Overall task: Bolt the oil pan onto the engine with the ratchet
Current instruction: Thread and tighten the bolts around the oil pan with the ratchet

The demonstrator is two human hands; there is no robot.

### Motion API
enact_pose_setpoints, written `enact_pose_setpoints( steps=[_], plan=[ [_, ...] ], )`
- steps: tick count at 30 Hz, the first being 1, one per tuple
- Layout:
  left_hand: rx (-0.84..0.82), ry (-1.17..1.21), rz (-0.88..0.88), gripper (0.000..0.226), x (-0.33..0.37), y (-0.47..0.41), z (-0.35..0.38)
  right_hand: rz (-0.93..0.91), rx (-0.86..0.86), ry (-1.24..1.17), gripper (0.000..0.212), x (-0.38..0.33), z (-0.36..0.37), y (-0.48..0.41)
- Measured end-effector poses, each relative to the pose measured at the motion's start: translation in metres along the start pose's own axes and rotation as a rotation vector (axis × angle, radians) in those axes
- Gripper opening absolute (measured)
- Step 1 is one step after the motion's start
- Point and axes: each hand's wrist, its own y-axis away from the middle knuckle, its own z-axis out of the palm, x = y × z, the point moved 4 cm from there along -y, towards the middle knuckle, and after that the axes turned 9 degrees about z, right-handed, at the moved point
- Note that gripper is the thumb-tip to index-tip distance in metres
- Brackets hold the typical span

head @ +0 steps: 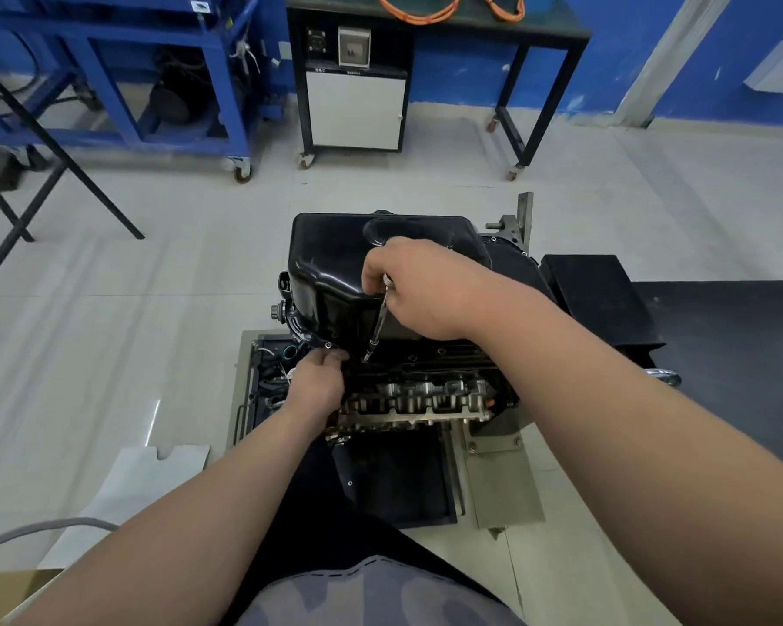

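Just below the R hand [421, 291], the ratchet [377, 325] slants down w/ its tip on the near flange of the pan [326, 264], which sits on top of the engine [426, 395], beyond both hands. R hand's fingers are curled tight round the tool's upper end, thumb side toward the pan wall; the head of the tool is hidden in the fist. L hand [317, 379] is lower and to the L of the tool tip, fingers [335, 354] bunched and curled at the flange edge, just beside the tip. Can't tell whether it pinches a bolt or only steadies the flange; the fingertips hide it. Just beyond the L fingertips a small round spot shows on the flange, prob. a bolt head or hole, too small to say. Step in hand, as I judge it: seating or running down a bolt on the near-L part of the flange, w/ L hand guiding. Next move prob. needs the socket square on the bolt head, tool kept in line w/ the hole so threads don't cross, then short swings, since the pan wall is close to the R hand and limits sweep. How many bolts are in overall: can't tell.
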Motion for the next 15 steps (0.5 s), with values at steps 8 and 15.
enact_pose_setpoints(
  steps=[8, 15],
  plan=[
    [-0.074, 0.087, -0.049, 0.03, 0.014, 0.005, -0.014, -0.04, 0.113, 0.035, 0.023, -0.001, 0.007, -0.004],
    [0.0, -0.001, 0.027, 0.025, 0.028, 0.019, -0.018, -0.087, 0.129, 0.185, 0.02, -0.006, 0.015, 0.0]
  ],
)
